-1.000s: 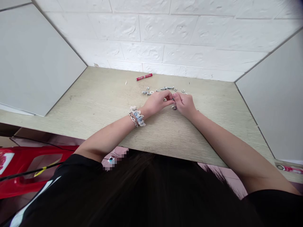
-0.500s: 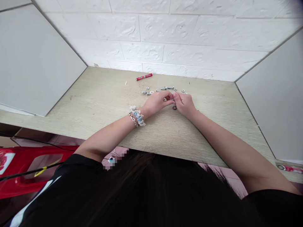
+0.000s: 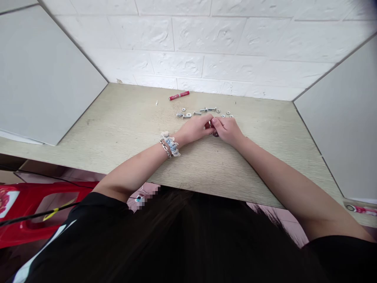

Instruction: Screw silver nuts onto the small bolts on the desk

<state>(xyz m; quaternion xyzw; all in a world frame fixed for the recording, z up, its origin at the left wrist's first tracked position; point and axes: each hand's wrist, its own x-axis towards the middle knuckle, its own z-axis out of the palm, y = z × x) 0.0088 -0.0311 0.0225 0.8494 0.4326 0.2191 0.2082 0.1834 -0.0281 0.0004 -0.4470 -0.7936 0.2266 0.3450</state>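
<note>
My left hand (image 3: 193, 129), with a scrunchie and a chain bracelet at its wrist, is closed with thumb and fingers bent inward. My right hand (image 3: 230, 129) meets it fingertip to fingertip over the table, its thumb pressed on its fingers. Whatever the two hands pinch is small and mostly covered by the fingers. A dark ring-shaped piece (image 3: 216, 134) shows partly just below the fingertips. Behind the hands lie several loose bolts (image 3: 212, 109), a washer (image 3: 189, 115) and several nuts (image 3: 228, 113).
A red marker-like tube (image 3: 179, 96) lies near the white brick wall (image 3: 188, 65). Grey panels (image 3: 44, 74) flank the wooden table (image 3: 132, 114) on both sides. A red plastic stool (image 3: 26, 220) is at lower left, and another red tube (image 3: 361, 210) lies far right.
My fingertips have shifted slightly left and closed in further. The thin metal piece visible between them before is now covered. More of the bolts and nuts behind the hands shows.
</note>
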